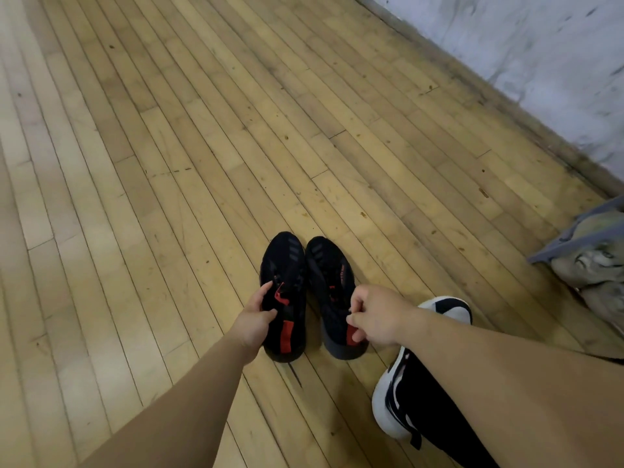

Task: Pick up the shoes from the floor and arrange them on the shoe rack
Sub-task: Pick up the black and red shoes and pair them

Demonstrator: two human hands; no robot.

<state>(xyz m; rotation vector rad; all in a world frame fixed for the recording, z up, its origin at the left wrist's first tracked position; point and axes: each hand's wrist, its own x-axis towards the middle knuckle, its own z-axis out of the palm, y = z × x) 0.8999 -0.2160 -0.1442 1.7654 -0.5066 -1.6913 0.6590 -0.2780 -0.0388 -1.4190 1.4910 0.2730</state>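
2 black shoes, side by side, toes pointing away from the person, low in the middle of the view. The L shoe (287,265) & R shoe (329,268) almost touch along their inner sides. Both are soft dark knit w/ faint gray stripes near the toes, red bits by the laces and a red tab at each heel. Round toes, thick dark soles. They are down at the wood floor (169,163); can't tell if the soles rest on it or are a bit up.

2 bare hands, 1 per shoe. The L hand (256,315) is wrapped on the outer edge of the L shoe: fingers curl over the rim by the red lace bit, thumb presses the side. The R hand (374,315) is bunched up, fingertips pinched tight on the back rim of the R shoe, right by the red heel tab.

1 more shoe shows, a white & black shoe (385,407) w/ a fat white sole, near the R shoe and partly behind the R arm. A white & black toe peeks out above the arm; can't tell if it's the same shoe or a 2nd one.

The floor is long thin yellow-brown boards, worn, w/ small dark spots & scratches. A pale wall (540,45), blotchy gray-white, runs along the top R corner, w/ a dirty strip where it meets the floor.

1 cloth heap (594,258) at the R edge, gray & dull green, floppy & wrinkled. It may be a bag; what's inside can't be seen.
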